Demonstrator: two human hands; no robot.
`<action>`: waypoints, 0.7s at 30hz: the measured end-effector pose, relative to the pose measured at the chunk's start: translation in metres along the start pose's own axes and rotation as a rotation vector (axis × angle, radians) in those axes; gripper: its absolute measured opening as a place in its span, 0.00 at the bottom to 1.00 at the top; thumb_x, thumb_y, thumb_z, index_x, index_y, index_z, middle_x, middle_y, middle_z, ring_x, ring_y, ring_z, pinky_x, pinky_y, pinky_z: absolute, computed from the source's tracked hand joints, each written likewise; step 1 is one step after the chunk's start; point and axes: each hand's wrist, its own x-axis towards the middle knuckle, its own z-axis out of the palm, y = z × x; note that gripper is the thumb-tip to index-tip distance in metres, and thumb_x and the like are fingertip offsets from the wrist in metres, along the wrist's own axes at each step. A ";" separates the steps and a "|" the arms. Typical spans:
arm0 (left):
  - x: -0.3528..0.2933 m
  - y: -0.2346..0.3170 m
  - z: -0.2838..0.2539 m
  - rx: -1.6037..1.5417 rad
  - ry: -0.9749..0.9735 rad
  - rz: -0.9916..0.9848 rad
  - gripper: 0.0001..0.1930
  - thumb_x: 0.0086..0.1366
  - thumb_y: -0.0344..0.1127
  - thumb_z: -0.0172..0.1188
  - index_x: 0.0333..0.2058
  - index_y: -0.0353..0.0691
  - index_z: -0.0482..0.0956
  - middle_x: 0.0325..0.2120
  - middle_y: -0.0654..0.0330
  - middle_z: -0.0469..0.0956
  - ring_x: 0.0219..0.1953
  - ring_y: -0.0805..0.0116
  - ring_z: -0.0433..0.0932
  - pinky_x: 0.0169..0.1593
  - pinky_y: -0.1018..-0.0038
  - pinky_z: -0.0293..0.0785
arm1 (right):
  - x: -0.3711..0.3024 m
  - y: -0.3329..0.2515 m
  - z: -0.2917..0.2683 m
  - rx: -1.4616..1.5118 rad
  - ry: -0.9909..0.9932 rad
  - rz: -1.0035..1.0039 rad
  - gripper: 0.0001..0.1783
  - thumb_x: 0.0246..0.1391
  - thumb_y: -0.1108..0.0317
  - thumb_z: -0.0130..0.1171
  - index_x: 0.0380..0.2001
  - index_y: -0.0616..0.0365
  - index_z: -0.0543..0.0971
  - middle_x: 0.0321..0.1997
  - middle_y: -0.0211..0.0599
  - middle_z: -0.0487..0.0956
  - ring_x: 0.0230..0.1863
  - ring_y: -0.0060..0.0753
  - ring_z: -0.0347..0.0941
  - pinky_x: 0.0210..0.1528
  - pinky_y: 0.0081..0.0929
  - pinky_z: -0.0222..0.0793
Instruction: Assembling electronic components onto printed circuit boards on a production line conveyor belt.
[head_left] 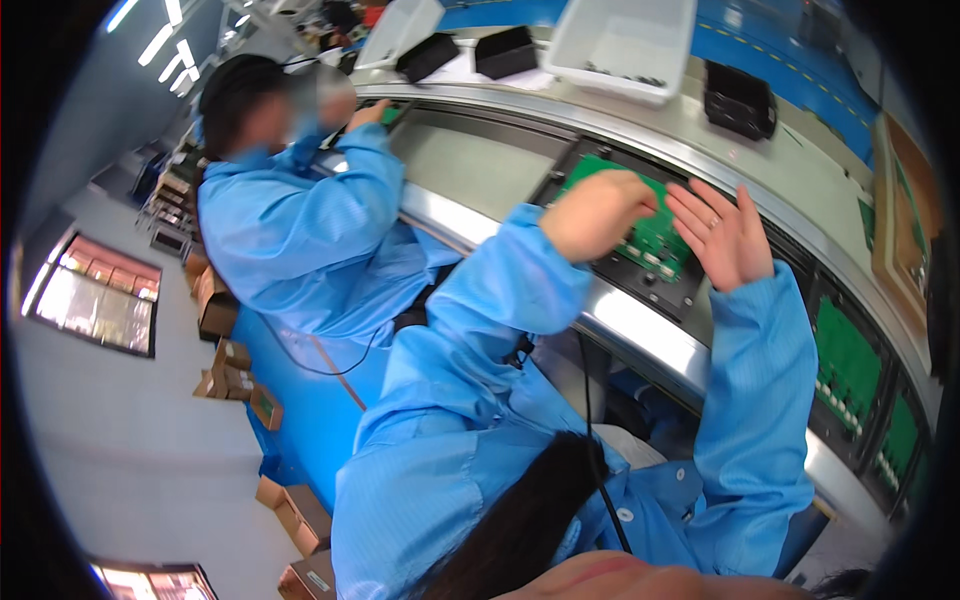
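Observation:
A green circuit board [650, 262] lies in a black frame [640, 285] on the line in front of me. My left hand [600, 213] is over the board's left part, its fingers curled together at the tips. Whatever they may pinch is too small or hidden to make out. Palm showing, my right hand [728, 238] is held above the board's right side, open with its fingers stretched and a ring on one of them. The two hands are close but apart. They cover much of the board, which has small pale parts along its near edge.
More framed green boards [848, 360] sit along the line to the right. Beyond the rail stand a white bin [625, 50] with small dark parts, black trays [738, 98] and a wooden-edged box [905, 235]. At the left a co-worker in a blue coat [300, 215] works over another board.

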 end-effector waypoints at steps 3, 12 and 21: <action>-0.010 -0.023 0.009 0.063 -0.065 -0.032 0.05 0.49 0.26 0.55 0.27 0.37 0.74 0.26 0.58 0.72 0.28 0.61 0.70 0.35 0.72 0.67 | 0.002 -0.003 0.007 0.002 0.063 -0.041 0.33 0.57 0.49 0.35 0.53 0.70 0.57 0.57 0.58 0.60 0.58 0.47 0.58 0.58 0.33 0.55; -0.009 -0.027 0.031 0.228 -0.193 0.050 0.04 0.50 0.28 0.56 0.27 0.40 0.76 0.27 0.64 0.71 0.30 0.65 0.69 0.38 0.74 0.66 | 0.001 -0.005 0.009 -0.021 0.108 -0.097 0.33 0.57 0.49 0.34 0.54 0.70 0.56 0.57 0.58 0.60 0.58 0.47 0.58 0.58 0.34 0.55; -0.010 -0.025 0.037 0.368 -0.236 0.079 0.04 0.52 0.33 0.54 0.25 0.45 0.77 0.28 0.66 0.71 0.32 0.67 0.66 0.39 0.74 0.62 | 0.002 -0.002 0.008 -0.034 0.067 -0.110 0.34 0.57 0.49 0.34 0.54 0.71 0.56 0.55 0.59 0.61 0.58 0.47 0.59 0.59 0.34 0.54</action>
